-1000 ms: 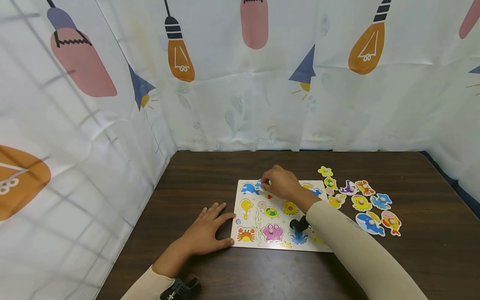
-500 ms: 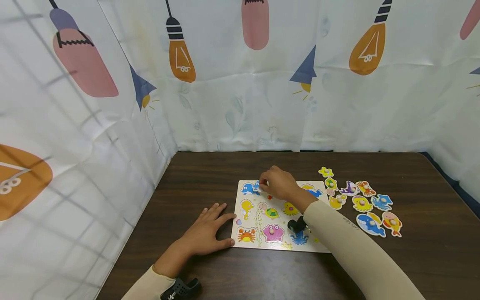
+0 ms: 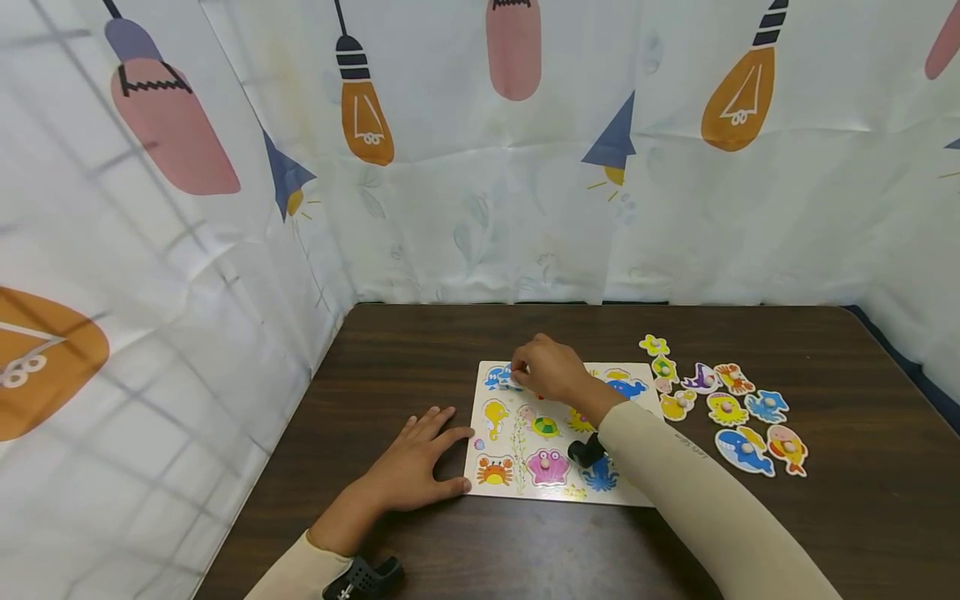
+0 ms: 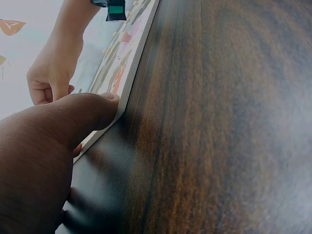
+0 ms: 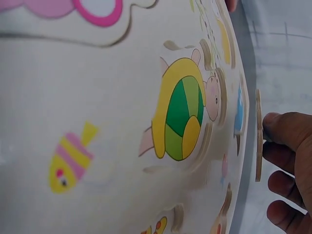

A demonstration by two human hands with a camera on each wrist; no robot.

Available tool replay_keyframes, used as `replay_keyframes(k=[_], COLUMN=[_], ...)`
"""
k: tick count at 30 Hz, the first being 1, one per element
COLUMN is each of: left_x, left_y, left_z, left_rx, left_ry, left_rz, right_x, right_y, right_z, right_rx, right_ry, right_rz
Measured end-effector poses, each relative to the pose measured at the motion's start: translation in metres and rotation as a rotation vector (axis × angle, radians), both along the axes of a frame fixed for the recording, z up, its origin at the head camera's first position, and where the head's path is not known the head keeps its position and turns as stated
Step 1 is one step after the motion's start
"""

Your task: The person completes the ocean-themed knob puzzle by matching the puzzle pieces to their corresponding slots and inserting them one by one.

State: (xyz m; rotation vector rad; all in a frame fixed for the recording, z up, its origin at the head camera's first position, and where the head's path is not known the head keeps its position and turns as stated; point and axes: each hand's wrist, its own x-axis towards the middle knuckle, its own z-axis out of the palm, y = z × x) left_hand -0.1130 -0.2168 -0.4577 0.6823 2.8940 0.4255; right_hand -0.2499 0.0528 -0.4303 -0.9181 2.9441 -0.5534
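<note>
The right hand (image 3: 551,371) pinches a blue puzzle piece (image 3: 501,377), mostly hidden, at the puzzle board's (image 3: 517,492) 11 o'clock corner, slightly further left than before. The left hand (image 3: 412,467), fingers spread, presses the counter (image 3: 465,333), touching the board.

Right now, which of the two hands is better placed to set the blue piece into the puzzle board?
The right hand: it already pinches the blue piece over the board's far left corner. The left hand lies flat on the table, thumb against the puzzle board edge, bracing it.
</note>
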Motion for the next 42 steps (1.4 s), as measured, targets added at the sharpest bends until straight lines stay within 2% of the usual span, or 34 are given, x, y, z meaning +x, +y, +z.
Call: replay_keyframes(k=[19,42], left_x=[0.001,0.003], left_y=[0.001,0.0], left_z=[0.001,0.002], left_rx=[0.004,0.019], left_ry=[-0.007,-0.019], left_rz=[-0.011,-0.003], right_x=[-0.004,-0.005], right_y=[-0.014,-0.025], right_z=[-0.007,-0.007], right_rx=[-0.002,0.015], right_ry=[0.008,0.02], right_rz=[0.006,0.039])
